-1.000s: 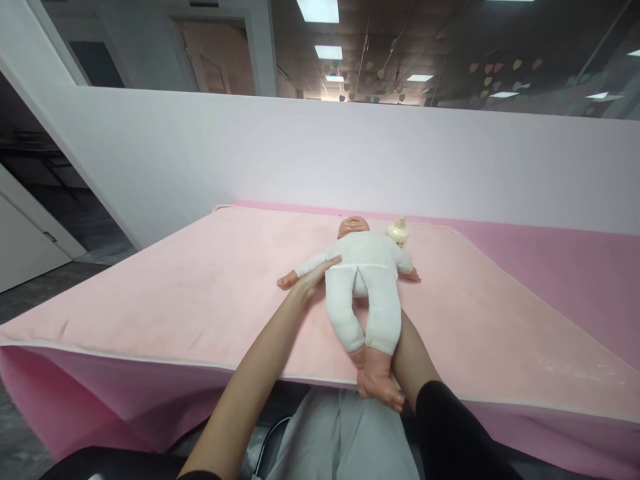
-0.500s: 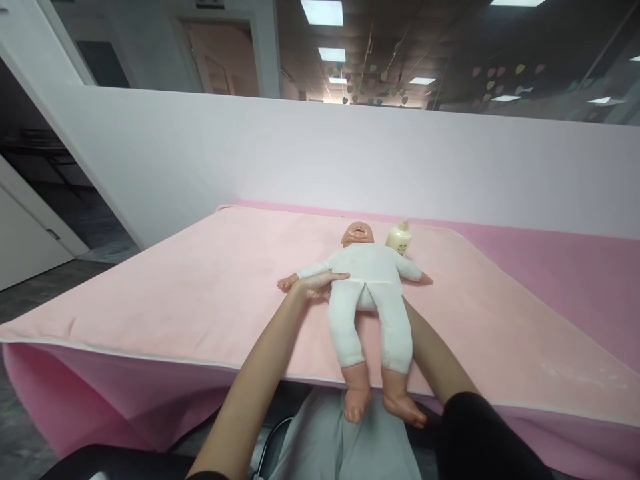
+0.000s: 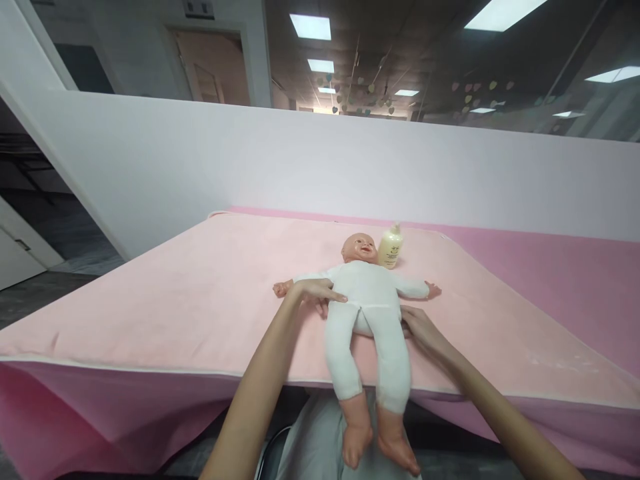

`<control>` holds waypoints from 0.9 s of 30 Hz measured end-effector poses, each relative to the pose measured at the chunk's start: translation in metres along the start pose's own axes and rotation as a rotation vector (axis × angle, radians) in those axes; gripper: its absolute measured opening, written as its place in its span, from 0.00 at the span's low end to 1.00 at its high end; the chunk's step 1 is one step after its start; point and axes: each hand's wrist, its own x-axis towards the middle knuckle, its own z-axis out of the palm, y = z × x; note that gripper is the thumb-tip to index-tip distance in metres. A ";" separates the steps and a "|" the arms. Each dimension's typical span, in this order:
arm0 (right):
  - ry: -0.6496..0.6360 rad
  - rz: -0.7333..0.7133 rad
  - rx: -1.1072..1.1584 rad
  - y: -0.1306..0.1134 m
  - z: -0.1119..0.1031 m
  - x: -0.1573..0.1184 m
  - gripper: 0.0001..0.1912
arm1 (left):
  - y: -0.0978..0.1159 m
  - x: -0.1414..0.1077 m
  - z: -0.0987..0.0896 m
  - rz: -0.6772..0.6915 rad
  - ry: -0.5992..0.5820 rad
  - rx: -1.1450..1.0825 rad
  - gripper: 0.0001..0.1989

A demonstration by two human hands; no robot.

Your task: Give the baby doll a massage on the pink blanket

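On a clock face centred on its torso, a baby doll with a tan plastic head and a white cloth body [image 3: 367, 287] lies face up on a pale pink cloth with a white edge [image 3: 200, 287]. Its head is at twelve o'clock, its arms are stretched to nine and three, and its legs reach past the cloth's near edge at six, with the bare plastic feet above the person's light grey trousers [image 3: 313, 440].

The person's left hand [image 3: 317, 291] touches the doll's waist at nine o'clock. Its fingers are spread: one lies across the white body, while others point down beside it, their tips partly hidden.

The right hand [image 3: 420, 327] is against the doll's hip at four o'clock. Its fingers are bent and partly hidden by the hip, so whether they pinch anything cannot be told.

A pale yellow pump bottle with dark print [image 3: 391, 248] stands upright at one o'clock, just beside the doll's head. A smooth white wall [image 3: 320, 160] rises beyond the cloth at twelve.
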 end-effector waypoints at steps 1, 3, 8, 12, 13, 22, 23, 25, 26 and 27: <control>0.058 -0.024 -0.043 0.000 -0.008 0.000 0.22 | 0.002 -0.002 0.001 -0.018 -0.020 0.039 0.27; 0.215 -0.094 -0.108 -0.005 -0.023 0.012 0.19 | 0.005 -0.004 0.002 -0.049 -0.038 0.104 0.26; 0.487 -0.137 0.276 -0.038 -0.019 0.108 0.17 | -0.001 -0.005 -0.005 -0.022 0.041 0.084 0.30; 0.560 0.043 0.412 -0.045 0.021 0.185 0.14 | -0.010 0.007 -0.017 0.260 0.348 -0.196 0.28; 0.549 0.032 0.412 -0.042 0.030 0.196 0.15 | -0.010 0.012 -0.019 0.329 0.450 -0.286 0.26; 0.372 -0.071 0.437 -0.011 0.045 0.212 0.26 | -0.001 0.027 0.006 0.300 0.858 0.517 0.08; 0.366 -0.068 0.419 -0.014 0.045 0.210 0.26 | 0.000 0.025 0.008 0.250 0.864 0.541 0.08; 0.346 -0.088 0.364 -0.020 0.046 0.208 0.27 | 0.003 0.025 0.011 0.197 0.913 0.520 0.09; 0.331 -0.117 0.337 -0.023 0.047 0.208 0.27 | 0.005 0.027 0.011 0.205 0.949 0.479 0.10; 0.315 -0.153 0.320 -0.026 0.048 0.209 0.26 | 0.008 0.031 0.011 0.242 0.990 0.422 0.12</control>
